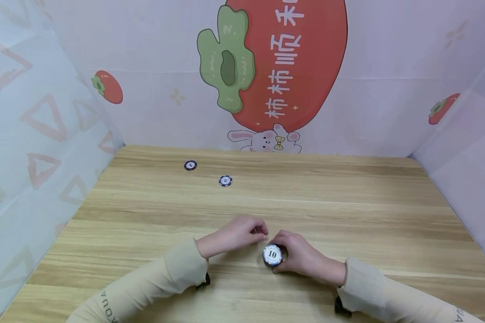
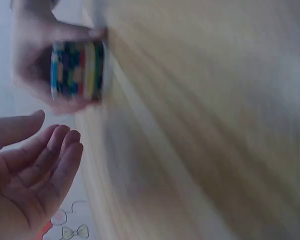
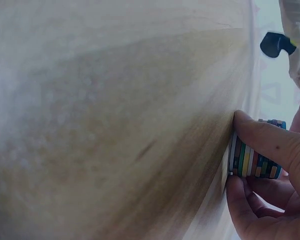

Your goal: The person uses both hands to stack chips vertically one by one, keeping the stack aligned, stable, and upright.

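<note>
A stack of poker chips (image 1: 272, 255), its white top chip marked 10, stands upright on the wooden table. My right hand (image 1: 301, 255) grips it around the sides, thumb and fingers low near the tabletop in the right wrist view. The stack's edges (image 2: 79, 70) show bands of blue, red, yellow, green and white. Just left of it is my left hand (image 1: 240, 233), fingers loosely bent, with nothing between them. A gap separates that hand from the stack in the left wrist view.
Two single chips lie flat toward the table's back left: a dark one (image 1: 190, 165) and a blue-and-white one (image 1: 225, 181). Printed cloth walls (image 1: 157, 112) enclose the wooden table (image 1: 347, 197) at the back and both sides.
</note>
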Action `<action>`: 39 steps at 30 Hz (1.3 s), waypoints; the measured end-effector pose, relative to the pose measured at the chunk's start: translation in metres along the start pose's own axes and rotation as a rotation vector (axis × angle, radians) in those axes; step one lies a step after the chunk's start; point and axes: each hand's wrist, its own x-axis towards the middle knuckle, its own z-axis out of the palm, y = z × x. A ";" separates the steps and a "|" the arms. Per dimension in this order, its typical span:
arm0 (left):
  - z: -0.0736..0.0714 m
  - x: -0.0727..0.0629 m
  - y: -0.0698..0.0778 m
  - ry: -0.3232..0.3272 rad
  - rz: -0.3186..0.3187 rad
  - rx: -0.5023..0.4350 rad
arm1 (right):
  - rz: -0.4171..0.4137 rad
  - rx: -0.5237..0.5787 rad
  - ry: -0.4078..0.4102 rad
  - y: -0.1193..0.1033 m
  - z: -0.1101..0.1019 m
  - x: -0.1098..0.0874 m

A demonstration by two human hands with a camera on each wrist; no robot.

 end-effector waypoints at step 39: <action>-0.082 0.047 -0.071 0.098 -0.079 0.477 | -0.006 0.014 0.005 0.002 0.001 -0.001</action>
